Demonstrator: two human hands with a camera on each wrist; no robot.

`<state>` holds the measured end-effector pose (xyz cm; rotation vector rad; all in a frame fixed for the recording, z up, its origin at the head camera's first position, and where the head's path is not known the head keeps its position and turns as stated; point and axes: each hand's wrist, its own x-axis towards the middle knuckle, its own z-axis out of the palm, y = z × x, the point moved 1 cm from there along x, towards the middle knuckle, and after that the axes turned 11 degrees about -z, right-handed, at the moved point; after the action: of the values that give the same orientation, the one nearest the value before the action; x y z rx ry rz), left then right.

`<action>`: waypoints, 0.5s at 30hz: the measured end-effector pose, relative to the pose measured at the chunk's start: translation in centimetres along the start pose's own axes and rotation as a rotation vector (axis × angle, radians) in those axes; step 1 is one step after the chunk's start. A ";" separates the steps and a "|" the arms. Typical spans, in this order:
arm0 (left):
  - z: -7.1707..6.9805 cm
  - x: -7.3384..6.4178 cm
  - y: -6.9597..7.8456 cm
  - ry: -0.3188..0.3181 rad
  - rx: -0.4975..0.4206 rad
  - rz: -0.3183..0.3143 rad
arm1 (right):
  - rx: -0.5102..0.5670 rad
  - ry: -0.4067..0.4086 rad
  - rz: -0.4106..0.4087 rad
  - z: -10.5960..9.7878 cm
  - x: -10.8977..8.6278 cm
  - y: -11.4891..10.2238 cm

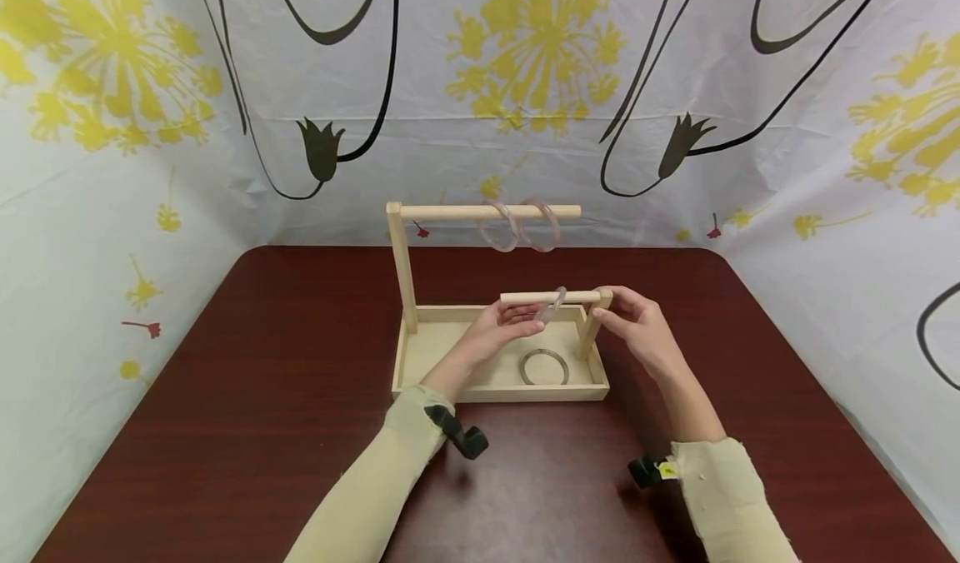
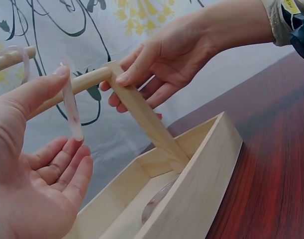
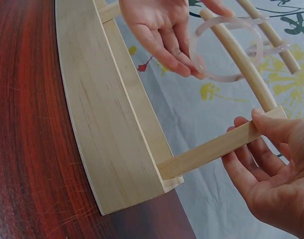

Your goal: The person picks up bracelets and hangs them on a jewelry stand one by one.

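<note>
Bangle (image 1: 552, 304) around low rod (image 1: 525, 298)

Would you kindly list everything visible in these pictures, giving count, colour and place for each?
Pale wooden tray stand: one, light wood, table centre; a tall rail at the back, a low rail in front.
Translucent pink bangles on the tall rail: two, hanging.
Translucent pink bangle on the low rail: one, pinched by the left hand.
Grey ring: one, lying flat in the tray.
Dark red wooden table: one, underneath.
Floral cloth backdrop: white, yellow and black, behind and beside.
Left hand: holds the bangle.
Right hand: grips the low rail's post end.
Cream sleeves: two, with black wrist cameras.
</note>
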<state>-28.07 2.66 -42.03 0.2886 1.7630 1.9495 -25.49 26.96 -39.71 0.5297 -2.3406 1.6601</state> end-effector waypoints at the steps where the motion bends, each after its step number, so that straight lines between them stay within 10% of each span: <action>1: 0.1 0.0 0.0 0.000 0.008 0.000 | 0.002 0.001 0.002 0.0 0.0 0.0; 15: 0.7 0.1 -0.1 -0.046 -0.064 -0.015 | -0.035 0.012 0.012 0.1 -0.1 -0.3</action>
<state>-27.83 3.31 -42.08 0.2946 1.6654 1.9692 -25.33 26.81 -39.54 0.4989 -2.3642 1.6196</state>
